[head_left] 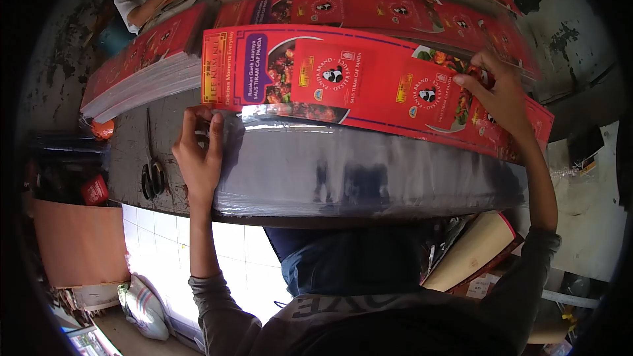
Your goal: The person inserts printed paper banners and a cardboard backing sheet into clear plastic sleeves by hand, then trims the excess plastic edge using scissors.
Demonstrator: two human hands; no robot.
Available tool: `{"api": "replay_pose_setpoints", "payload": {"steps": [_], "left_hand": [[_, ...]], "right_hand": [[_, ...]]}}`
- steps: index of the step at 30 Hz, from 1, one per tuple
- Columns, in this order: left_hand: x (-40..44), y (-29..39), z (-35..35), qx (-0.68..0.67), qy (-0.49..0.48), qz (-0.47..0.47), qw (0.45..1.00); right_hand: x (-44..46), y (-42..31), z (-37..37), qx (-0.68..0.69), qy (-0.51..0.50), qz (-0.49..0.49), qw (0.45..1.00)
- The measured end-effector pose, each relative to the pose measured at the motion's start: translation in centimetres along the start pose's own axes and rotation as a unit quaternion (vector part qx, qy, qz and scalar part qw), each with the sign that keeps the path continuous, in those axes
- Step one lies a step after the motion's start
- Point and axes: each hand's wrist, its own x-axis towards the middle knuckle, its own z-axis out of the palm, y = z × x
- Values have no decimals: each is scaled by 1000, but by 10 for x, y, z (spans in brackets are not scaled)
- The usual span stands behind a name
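A long red printed sheet with panda logos and oyster sauce lettering lies at a slant above a stack of clear plastic sheets. My right hand grips its upper edge toward the right end, thumb on the printed face and fingers behind. My left hand is at the sheet's lower left corner, thumb and curled fingers pinching at the left edge of the top plastic. Its fingertips are partly hidden there. Glare and a reflection of the print show on the plastic just under the sheet.
Black-handled scissors lie on the dark table left of my left hand. Stacks of red printed sheets stand at the left and behind. Another person's arm is at the far upper left. A white sack sits on the floor.
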Motion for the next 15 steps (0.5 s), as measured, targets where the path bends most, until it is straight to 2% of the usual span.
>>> {"api": "replay_pose_setpoints", "payload": {"steps": [2,3,4,5,6,7,9,11,15], "left_hand": [[10,3,-4,33,-95,-33,994],[20,-4,-6,45,-145,-40,988],[32,-13,-9,48,-146,-39,987],[43,-24,-13,-73,-243,-77,964],[51,-35,-17,-192,-334,-115,916],[56,-45,-16,-250,-360,-92,894],[58,-52,-18,-273,-363,-86,887],[55,-54,-20,-289,-360,-81,884],[54,-55,-23,-290,-362,-105,880]], "right_hand": [[-3,15,-3,-107,67,-113,986],[-2,15,-2,-105,66,-115,986],[0,14,0,-112,79,-121,983],[0,13,2,-120,92,-126,980],[-2,12,2,-118,95,-124,981],[-3,10,-1,-123,92,-115,981],[-4,8,-4,-130,89,-109,982],[-3,6,-2,-135,113,-156,972],[-7,4,-3,-128,100,-151,975]]}}
